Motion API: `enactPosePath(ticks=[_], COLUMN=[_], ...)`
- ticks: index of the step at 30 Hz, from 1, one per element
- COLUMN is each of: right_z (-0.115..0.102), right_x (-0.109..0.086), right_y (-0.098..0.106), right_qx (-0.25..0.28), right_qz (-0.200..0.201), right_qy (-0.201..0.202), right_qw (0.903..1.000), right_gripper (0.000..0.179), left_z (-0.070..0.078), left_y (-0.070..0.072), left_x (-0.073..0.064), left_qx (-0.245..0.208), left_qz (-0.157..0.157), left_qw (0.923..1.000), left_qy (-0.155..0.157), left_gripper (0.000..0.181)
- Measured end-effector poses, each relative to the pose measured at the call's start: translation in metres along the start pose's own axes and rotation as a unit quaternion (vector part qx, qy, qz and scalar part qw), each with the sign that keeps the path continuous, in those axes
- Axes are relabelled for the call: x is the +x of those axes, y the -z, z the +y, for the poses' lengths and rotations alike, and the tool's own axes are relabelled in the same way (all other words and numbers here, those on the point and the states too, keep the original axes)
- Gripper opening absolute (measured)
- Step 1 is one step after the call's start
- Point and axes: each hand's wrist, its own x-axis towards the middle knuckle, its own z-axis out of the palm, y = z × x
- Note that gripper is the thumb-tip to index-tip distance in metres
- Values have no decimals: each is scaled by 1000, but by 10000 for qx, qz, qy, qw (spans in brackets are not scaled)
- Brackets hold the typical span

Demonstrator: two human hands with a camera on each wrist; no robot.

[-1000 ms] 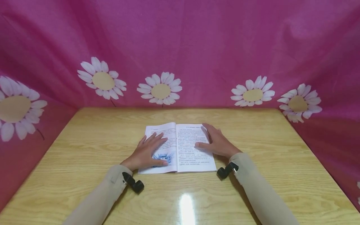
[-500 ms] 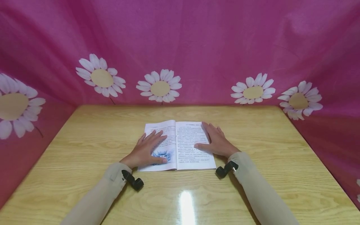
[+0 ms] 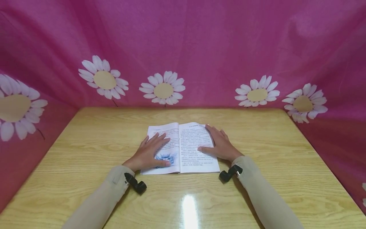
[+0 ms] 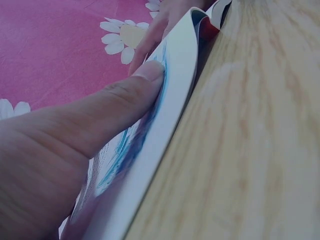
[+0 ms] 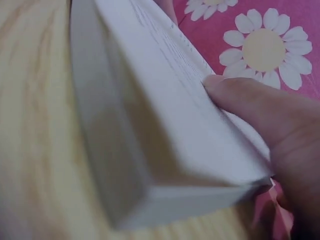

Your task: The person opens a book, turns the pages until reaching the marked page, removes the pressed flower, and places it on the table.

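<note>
An open book [image 3: 166, 127] lies on the wooden table, with a blue building picture [image 4: 122, 155] low on its left page. My left hand [image 3: 148, 154] rests on that page, fingers spread and thumb [image 4: 120, 107] over the picture. At the book's right edge my right hand [image 3: 223, 144] pinches a page, thumb on the printed side and fingers at the outer edge. In the right wrist view the page [image 5: 170, 105] bows up off the thick stack of pages [image 5: 115, 130], leaving a gap below. The right fingertips are mostly hidden there.
Bare wooden table [image 3: 85, 143] surrounds the book. A pink cloth [image 3: 200, 47] printed with white daisies hangs behind and along both sides. Black wrist cameras [image 3: 138, 186] stick out from beige sleeves, and a light reflection shines near the front.
The right page has risen into a curve near its top, while it lay flatter before. Both hands stay almost where they were; the head view has shifted slightly.
</note>
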Motion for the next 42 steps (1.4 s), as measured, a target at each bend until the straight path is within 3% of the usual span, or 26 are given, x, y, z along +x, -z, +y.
enactPosePath(ticks=[5, 10, 13, 16, 18, 21, 25, 28, 37, 42], right_z=[3, 1, -1, -2, -3, -4, -3, -1, 0, -4], right_x=[0, -2, -3, -3, -3, -3, -2, -1, -6, -9], right_y=[-1, 2, 3, 3, 2, 3, 4, 3, 4, 8], right_qx=[387, 1535, 2745, 3786, 3972, 3806, 3177, 2777, 2166, 1391], right_qz=[469, 676, 517, 373, 354, 405, 513, 567, 583, 530], right_qy=[224, 207, 12, -84, -166, -254, -107, 42, 319, 624], right_qw=[9979, 9856, 9602, 9248, 9169, 9235, 9467, 9590, 9740, 9869], right_gripper=[89, 60, 53, 52, 52, 54, 55, 57, 58, 46], left_z=[0, -1, -3, -3, -4, -4, -4, -4, -5, -5], left_y=[1, 0, 0, -1, -1, -2, -1, -1, -3, -4], left_x=[1, 2, 2, 2, 2, 2, 3, 3, 3, 2], left_qx=[48, 80, 71, 32, 13, 35, 64, 81, 86, 41], left_qz=[1, 24, 35, 43, 37, 26, 42, 19, 1, 29], left_qw=[10000, 10000, 9999, 10000, 10000, 10000, 10000, 10000, 10000, 10000], left_qy=[-25, -33, -67, -51, -42, -24, -43, -10, 17, -23], left_gripper=[102, 103, 103, 103, 103, 104, 104, 105, 104, 104])
